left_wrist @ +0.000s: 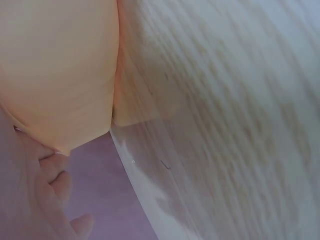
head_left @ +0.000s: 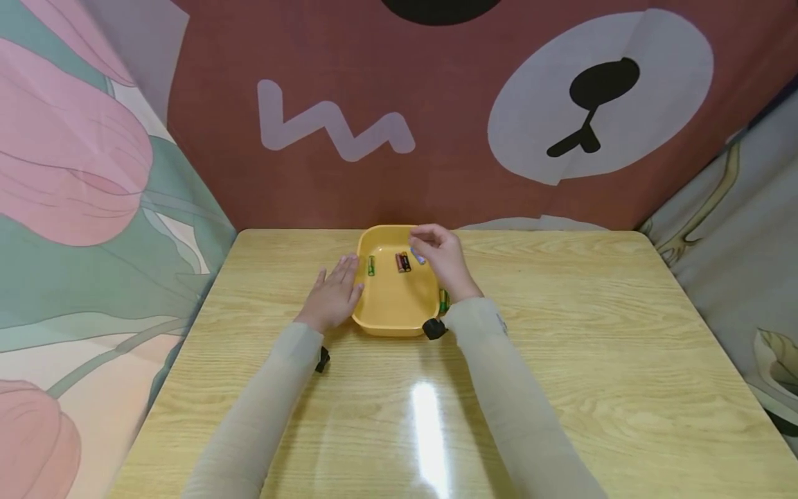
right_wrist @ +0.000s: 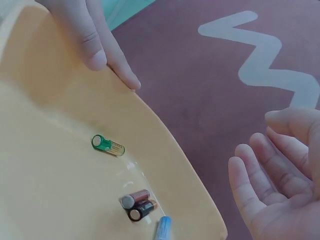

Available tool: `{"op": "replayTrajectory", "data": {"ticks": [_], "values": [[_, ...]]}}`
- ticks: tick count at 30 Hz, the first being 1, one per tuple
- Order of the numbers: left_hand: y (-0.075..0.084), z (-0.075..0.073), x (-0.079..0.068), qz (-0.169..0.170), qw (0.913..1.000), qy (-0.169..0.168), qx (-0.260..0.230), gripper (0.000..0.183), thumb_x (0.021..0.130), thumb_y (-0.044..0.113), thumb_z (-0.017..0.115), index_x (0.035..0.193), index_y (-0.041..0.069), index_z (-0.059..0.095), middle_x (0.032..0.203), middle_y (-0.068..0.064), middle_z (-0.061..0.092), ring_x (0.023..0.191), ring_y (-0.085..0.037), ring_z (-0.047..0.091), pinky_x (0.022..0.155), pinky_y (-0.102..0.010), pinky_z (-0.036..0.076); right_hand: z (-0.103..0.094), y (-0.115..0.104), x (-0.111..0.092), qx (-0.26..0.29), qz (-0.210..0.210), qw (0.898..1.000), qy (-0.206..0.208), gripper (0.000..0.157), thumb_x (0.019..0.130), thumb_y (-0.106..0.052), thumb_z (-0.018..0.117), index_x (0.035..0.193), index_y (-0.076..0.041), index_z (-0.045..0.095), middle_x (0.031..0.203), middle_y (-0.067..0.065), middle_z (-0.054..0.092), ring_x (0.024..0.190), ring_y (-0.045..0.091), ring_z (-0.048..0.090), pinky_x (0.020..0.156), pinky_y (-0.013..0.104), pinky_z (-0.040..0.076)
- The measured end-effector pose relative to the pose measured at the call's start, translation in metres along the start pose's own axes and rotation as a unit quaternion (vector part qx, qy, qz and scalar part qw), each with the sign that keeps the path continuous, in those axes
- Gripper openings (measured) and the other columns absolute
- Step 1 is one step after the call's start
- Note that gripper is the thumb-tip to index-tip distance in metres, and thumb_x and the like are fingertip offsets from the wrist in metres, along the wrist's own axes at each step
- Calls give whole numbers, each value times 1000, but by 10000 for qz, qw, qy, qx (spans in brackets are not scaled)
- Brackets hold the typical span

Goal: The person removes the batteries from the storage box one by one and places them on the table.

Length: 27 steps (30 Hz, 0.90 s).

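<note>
A yellow plastic tray [head_left: 395, 305] stands at the table's far edge. Along its left rim lies my left hand [head_left: 335, 294], fingers extended against the wall. My right hand [head_left: 441, 258] hovers over the right rim, fingers loosely bent; the right wrist view shows nothing between them. Inside the tray, a green battery [right_wrist: 108, 145] lies by itself. A red battery [right_wrist: 135, 198] and a black battery [right_wrist: 142, 210] lie side by side, with a blue battery [right_wrist: 163, 228] close to them. Green batteries [head_left: 444, 301] lie outside the tray on the right, partly hidden by my right wrist.
The wood-grain table [head_left: 598, 360] extends to both sides and toward me. A reddish-brown printed cloth [head_left: 449, 138] hangs right behind the tray. A floral curtain [head_left: 81, 208] borders the left side. Small black wrist-camera pieces [head_left: 434, 328] stick out by the wrists.
</note>
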<state>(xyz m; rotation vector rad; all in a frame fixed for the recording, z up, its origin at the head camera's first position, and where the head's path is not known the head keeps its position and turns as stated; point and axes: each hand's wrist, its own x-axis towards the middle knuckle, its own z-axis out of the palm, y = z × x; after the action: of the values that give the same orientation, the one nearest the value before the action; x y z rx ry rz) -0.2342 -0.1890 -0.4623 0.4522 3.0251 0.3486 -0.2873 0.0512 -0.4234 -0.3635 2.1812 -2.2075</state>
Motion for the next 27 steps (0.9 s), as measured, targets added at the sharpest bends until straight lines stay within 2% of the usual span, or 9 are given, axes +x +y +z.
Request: {"op": "replayTrajectory", "data": {"ticks": [2,4,7,13,22,27], "values": [[0,-1,0,0,10000,-19,-3,61,102,38,24,152,9,4,158,-5,7,143,-19,1,113,-51,5,3,0,4,47,59,9999,-82,28,90,-17,65,116,-7,63,112,13,61,99,25,59,78,30,50],[0,-2,0,-4,10000,-34,-10,61,102,38,25,152,9,4,158,-5,7,143,-19,1,113,-51,5,6,1,8,24,115,9998,-129,29,88,-18,67,116,-8,63,115,14,61,99,24,60,71,28,49],[0,-2,0,-6,10000,-26,-4,60,102,37,25,152,8,5,157,-6,8,143,-20,1,113,-52,6,13,1,16,-238,145,9995,-149,30,86,-19,70,115,-11,65,115,12,62,97,21,60,72,26,48],[-2,-1,0,-29,10000,-2,27,60,102,38,24,152,8,6,157,-6,9,143,-20,2,113,-52,6,28,4,31,-825,112,9963,-196,31,84,-21,72,112,-11,66,108,5,65,95,19,60,85,32,50],[-2,1,0,-88,9999,-50,-13,61,102,41,23,152,10,5,158,-4,7,143,-17,0,113,-51,4,42,21,42,-1205,607,9897,-476,36,85,-17,71,118,-5,62,111,5,64,99,20,60,85,34,50],[0,2,2,-107,9999,-41,-15,61,102,39,25,152,11,4,158,-5,8,143,-17,0,114,-50,4,46,33,45,-1475,633,9852,-603,34,84,-16,71,116,-6,63,111,5,65,98,20,61,82,36,51]]}}
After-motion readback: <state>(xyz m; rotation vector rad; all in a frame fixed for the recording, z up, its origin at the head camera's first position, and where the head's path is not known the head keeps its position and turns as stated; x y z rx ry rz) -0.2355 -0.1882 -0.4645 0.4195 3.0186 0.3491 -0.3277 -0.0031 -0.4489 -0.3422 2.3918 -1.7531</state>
